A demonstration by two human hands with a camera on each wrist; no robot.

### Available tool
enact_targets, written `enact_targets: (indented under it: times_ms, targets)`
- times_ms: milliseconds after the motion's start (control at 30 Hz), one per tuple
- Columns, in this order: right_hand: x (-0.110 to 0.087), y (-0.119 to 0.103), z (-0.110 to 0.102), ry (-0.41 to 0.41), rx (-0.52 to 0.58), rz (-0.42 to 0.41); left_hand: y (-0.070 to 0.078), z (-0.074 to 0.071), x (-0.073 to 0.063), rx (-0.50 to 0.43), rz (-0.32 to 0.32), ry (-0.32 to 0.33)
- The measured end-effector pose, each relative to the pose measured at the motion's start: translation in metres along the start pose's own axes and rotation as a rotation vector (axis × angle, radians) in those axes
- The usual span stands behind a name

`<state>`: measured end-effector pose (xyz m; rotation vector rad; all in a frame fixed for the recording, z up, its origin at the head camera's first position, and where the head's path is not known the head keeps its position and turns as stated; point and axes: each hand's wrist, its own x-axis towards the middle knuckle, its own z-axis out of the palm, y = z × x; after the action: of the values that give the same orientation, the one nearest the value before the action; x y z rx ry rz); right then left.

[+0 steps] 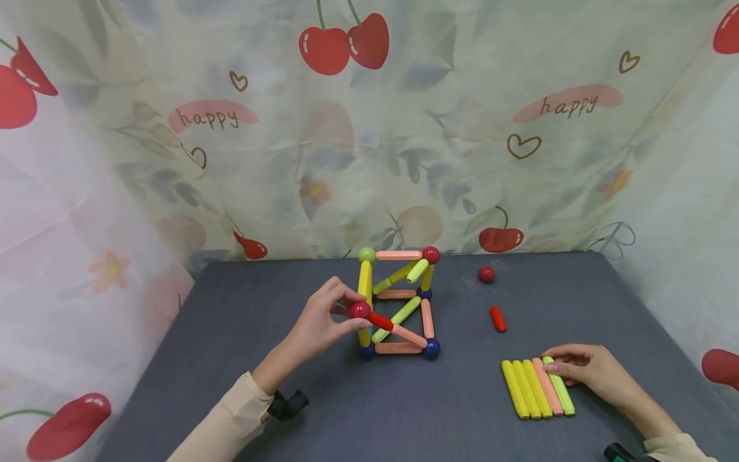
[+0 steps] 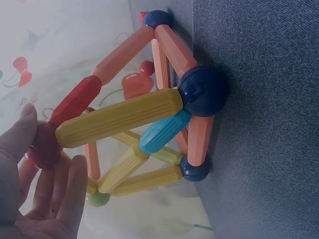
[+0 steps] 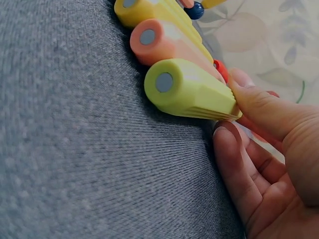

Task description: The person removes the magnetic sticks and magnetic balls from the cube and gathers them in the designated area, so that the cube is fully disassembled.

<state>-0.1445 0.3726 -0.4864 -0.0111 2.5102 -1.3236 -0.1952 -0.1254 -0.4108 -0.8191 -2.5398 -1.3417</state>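
Note:
My left hand (image 1: 320, 321) pinches a dark red ball (image 1: 360, 310) between thumb and fingers at the near left upper corner of a magnetic stick-and-ball frame. From that ball a red stick (image 1: 380, 321) and a pink stick (image 1: 410, 336) slope in line down to a navy ball (image 1: 431, 348). In the left wrist view, a yellow stick (image 2: 119, 117) joins the held ball to a navy ball (image 2: 203, 91) at the base. My right hand (image 1: 600, 375) pinches the far end of a light green magnetic stick (image 3: 192, 92), rightmost in a row lying on the table.
Yellow sticks (image 1: 524, 388) and a pink stick (image 1: 547, 387) lie side by side left of the green one. A loose red ball (image 1: 487, 274) and short red stick (image 1: 498, 319) lie right of the frame. Behind the dark table (image 1: 242, 295) hangs a printed curtain (image 1: 369, 160).

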Motion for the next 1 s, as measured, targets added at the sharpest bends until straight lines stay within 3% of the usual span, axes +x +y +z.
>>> enact_targets:
  times_ms: [733,1000]
  targets:
    - [0.003,-0.001,0.003,0.034,-0.062,0.001,0.001,-0.001,-0.001,-0.007,-0.009,0.004]
    - [0.007,-0.014,-0.005,-0.044,-0.098,0.015,0.001,-0.001,0.000,-0.013,-0.001,-0.002]
